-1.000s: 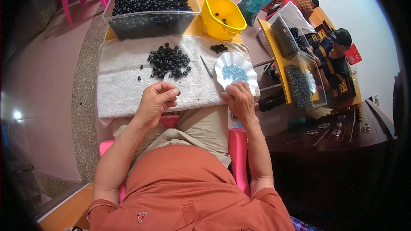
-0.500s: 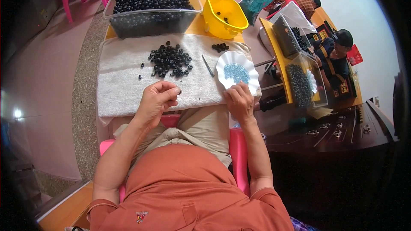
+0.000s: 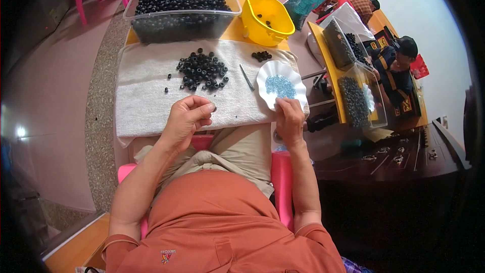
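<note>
Over the near part of a white towel, my left hand pinches a small black bead between thumb and forefinger. My right hand is at the near rim of a white scalloped dish, its thumb and fingertips drawn together. Whatever those fingertips hold is too small to make out. Tiny pale blue stones lie in the dish. Slim tweezers rest left of it. A loose heap of black beads sits beyond my left hand, with a smaller cluster of dark beads farther right.
At the table's far side stand a clear tub full of black beads and a yellow bin with a few inside. To the right, a person in a dark cap sits by another table with clear bins.
My right hand has shifted slightly right along the dish's near rim, and its fingers have drawn together. My left hand keeps its pinch on the bead, nearly still.
</note>
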`<state>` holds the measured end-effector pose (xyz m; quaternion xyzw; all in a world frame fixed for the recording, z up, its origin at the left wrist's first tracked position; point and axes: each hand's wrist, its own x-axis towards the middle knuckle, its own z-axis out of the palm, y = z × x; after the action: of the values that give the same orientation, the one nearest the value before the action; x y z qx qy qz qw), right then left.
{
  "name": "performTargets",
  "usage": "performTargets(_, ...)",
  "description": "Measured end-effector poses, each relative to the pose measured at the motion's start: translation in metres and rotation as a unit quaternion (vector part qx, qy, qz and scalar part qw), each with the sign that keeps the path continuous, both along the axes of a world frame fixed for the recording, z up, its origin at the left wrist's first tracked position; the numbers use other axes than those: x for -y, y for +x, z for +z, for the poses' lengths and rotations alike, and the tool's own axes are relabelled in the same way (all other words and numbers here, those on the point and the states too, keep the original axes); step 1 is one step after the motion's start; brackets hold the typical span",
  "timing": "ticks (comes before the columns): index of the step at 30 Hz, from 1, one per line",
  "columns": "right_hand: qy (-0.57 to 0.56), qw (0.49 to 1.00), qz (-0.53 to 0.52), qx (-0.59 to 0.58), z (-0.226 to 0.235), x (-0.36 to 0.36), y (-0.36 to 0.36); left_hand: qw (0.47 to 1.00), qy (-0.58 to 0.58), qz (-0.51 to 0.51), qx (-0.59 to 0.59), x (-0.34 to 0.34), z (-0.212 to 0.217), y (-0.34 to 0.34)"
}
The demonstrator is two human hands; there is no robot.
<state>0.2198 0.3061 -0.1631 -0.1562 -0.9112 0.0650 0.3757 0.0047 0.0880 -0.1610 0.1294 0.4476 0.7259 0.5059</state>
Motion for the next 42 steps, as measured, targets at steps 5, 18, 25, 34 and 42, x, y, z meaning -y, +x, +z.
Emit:
performTargets(5, -0.007, 1.000, -0.028, 0.004, 0.006, -0.008, -0.002, 1.000, -0.007, 0.000, -0.002, -0.001, 0.002, 0.002)
performTargets(18, -0.166, 0.985, -0.001, -0.046, 0.013, -0.007, -0.001, 0.996, 0.019, -0.091, -0.013, -0.021, 0.003, 0.032)
performTargets(25, -0.340, 0.933, 0.090, -0.078, 0.016, 0.001, -0.004, 0.988, 0.011, -0.154, -0.011, -0.079, 0.004, 0.059)
performTargets(34, -0.419, 0.890, 0.156, -0.092, 0.016, -0.007, 0.001, 0.979, 0.042, -0.201, 0.015, -0.110, 0.012, 0.060)
performTargets(42, -0.457, 0.867, 0.170, -0.101, 0.020, -0.011, 0.001, 0.976, -0.010, -0.214, 0.034, -0.116, 0.017, 0.057)
